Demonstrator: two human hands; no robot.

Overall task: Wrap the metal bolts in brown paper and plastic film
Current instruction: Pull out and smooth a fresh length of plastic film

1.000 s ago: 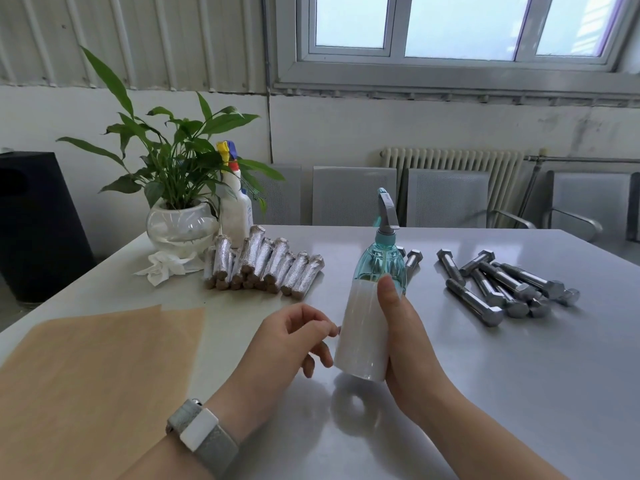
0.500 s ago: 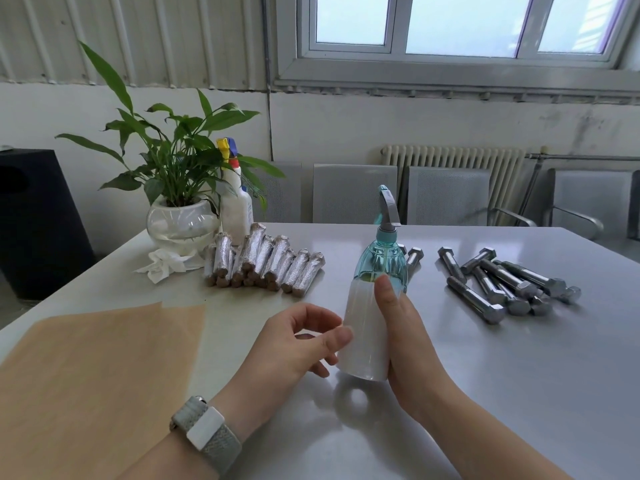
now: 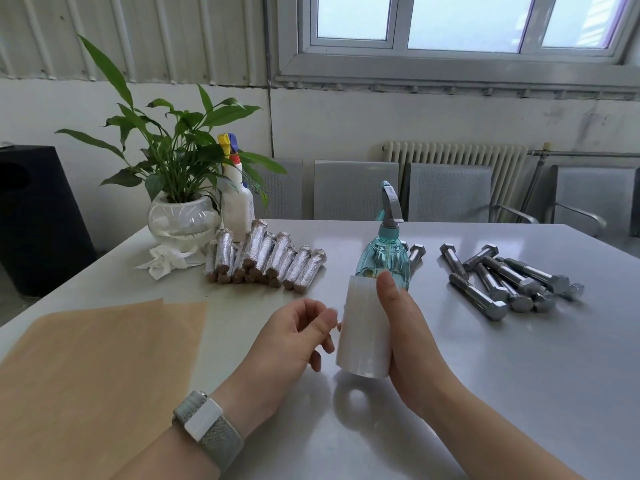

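The right hand [image 3: 403, 337] grips an upright roll of plastic film [image 3: 364, 327] above the counter [image 3: 502, 393]. The left hand [image 3: 294, 336], fingers curled, picks at the roll's edge. Brown paper [image 3: 97, 368] lies at the near left edge; bare bolts [image 3: 502, 278] lie far right, with bare counter between.

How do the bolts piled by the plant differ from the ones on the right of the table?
The pile by the plant is wrapped: crinkled shiny film over each piece, with brown ends showing. The bolts on the right are bare metal, with hex heads and threads visible. The wrapped ones lie packed side by side, leaning on each other; the bare ones lie scattered and crossing. Both groups rest on the table, untouched by either hand.
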